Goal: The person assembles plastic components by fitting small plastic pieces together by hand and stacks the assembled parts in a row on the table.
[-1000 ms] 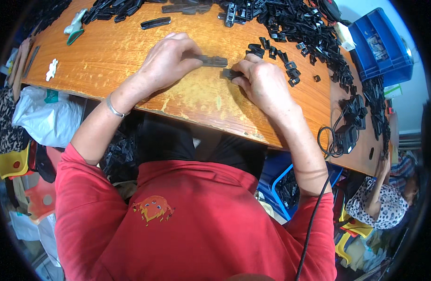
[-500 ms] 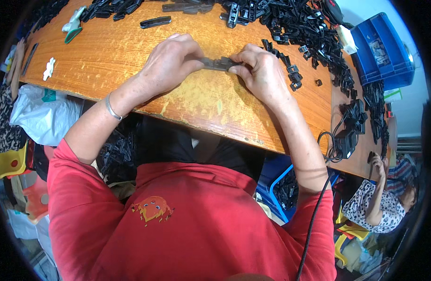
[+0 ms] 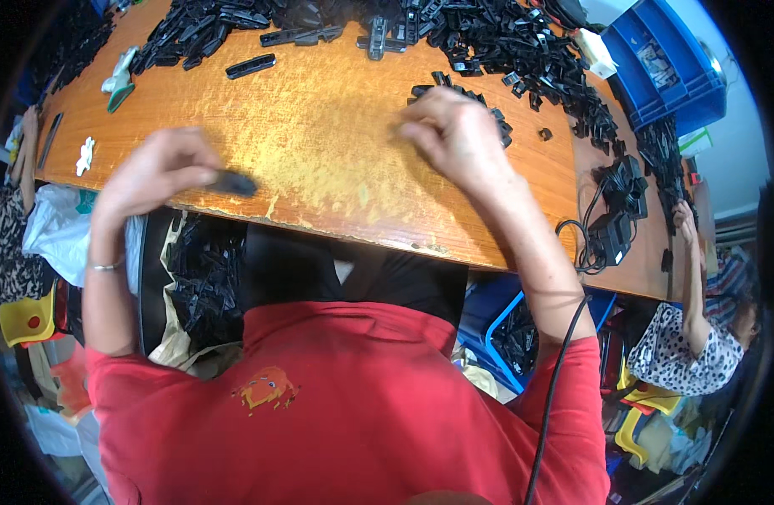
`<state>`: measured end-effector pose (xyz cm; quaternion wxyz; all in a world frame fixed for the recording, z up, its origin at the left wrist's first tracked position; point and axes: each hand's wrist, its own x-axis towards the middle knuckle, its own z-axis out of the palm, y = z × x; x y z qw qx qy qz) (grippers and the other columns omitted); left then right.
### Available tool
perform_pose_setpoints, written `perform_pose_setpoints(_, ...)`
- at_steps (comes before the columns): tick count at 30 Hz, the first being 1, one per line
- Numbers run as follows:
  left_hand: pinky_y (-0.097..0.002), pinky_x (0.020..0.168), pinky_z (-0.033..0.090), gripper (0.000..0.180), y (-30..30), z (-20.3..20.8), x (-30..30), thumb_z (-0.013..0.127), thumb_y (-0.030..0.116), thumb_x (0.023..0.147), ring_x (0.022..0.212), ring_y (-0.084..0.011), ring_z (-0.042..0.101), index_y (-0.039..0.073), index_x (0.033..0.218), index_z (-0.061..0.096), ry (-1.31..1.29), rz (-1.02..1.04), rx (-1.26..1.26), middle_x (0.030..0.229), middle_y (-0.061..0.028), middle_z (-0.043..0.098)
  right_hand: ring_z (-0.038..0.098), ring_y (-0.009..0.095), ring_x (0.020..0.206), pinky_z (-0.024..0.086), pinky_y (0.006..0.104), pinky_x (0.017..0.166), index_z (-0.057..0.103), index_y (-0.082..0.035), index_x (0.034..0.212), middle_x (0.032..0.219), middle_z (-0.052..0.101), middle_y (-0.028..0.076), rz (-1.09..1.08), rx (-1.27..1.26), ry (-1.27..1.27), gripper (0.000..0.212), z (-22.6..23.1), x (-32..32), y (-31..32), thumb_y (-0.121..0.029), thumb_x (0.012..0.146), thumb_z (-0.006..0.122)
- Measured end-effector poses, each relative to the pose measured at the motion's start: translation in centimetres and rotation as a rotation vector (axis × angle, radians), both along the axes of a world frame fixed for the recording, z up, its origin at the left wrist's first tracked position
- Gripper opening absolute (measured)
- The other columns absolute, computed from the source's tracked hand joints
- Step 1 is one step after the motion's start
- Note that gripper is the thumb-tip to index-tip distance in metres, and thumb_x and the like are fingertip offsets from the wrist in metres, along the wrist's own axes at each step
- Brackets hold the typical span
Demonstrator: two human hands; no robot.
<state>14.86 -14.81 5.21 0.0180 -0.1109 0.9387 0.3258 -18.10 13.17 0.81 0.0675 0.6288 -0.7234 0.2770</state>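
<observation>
My left hand [image 3: 156, 172] is closed on one end of a long black plastic part [image 3: 236, 183], held near the table's front edge at the left. The part is smeared by motion. Over the right half of the table is my right hand [image 3: 461, 139], its fingers curled and blurred. Whether anything is in them I cannot make out. Just beyond its knuckles lies a cluster of small black plastic pieces [image 3: 442, 80], partly hidden by the hand. Farther off on the wooden table [image 3: 320, 160] rests another long black part [image 3: 251, 66].
Heaps of black parts [image 3: 522, 50] line the far edge. A blue divided bin [image 3: 694, 101] stands at the far right, a black power adapter with cable [image 3: 610, 240] below it. A sack of black parts [image 3: 204, 278] sits below the table's left front. A co-worker [image 3: 686, 349] is at right.
Both hands held the long black part together; now they are apart. My left hand has carried it left toward the front edge. My right hand has shifted slightly, by the small pieces.
</observation>
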Motion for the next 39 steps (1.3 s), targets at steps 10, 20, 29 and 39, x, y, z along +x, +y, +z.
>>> perform_pose_setpoints(10,-0.0359,0.088,0.059,0.049,1.2,-3.2,-16.7,0.078,0.027,0.099,0.100,-0.0177,0.072,0.001,0.139,0.067,0.429,0.208,-0.155,0.105,-0.0090,0.077,0.074,0.043,0.099,0.060,0.0510,0.089,0.080,-0.006,0.108,0.112,0.072,0.024,-0.364,0.212,0.125,0.023,0.2,-2.7,-3.5,-0.023,0.093,0.078)
perform_pose_setpoints(20,-0.0495,0.100,0.058,0.069,3.9,-5.0,-29.1,0.085,0.034,0.091,0.117,-0.0388,0.071,0.010,0.149,0.057,0.365,0.361,-0.485,0.128,-0.0189,0.069,0.075,0.046,0.093,0.060,0.0533,0.087,0.082,-0.007,0.100,0.109,0.072,0.029,-0.317,0.145,0.067,0.014,-0.7,-3.4,-2.8,-0.014,0.093,0.072)
perform_pose_setpoints(29,-0.0305,0.086,0.057,0.048,3.5,-5.5,-26.3,0.070,0.007,0.102,0.092,-0.0127,0.066,0.004,0.148,0.060,0.482,0.310,0.360,0.110,-0.0050,0.072,0.075,0.046,0.094,0.060,0.0543,0.085,0.081,-0.005,0.098,0.119,0.067,0.030,-0.345,0.142,0.053,0.014,0.0,-2.7,-1.5,-0.010,0.092,0.070)
perform_pose_setpoints(39,-0.0299,0.087,0.063,0.046,5.0,-5.8,-19.5,0.071,0.000,0.098,0.101,-0.0131,0.074,0.003,0.140,0.054,0.373,0.159,0.986,0.115,-0.0087,0.075,0.078,0.041,0.094,0.061,0.0503,0.083,0.081,-0.003,0.105,0.097,0.078,0.024,-0.271,0.113,-0.051,0.015,1.3,-0.4,-1.7,-0.010,0.095,0.072)
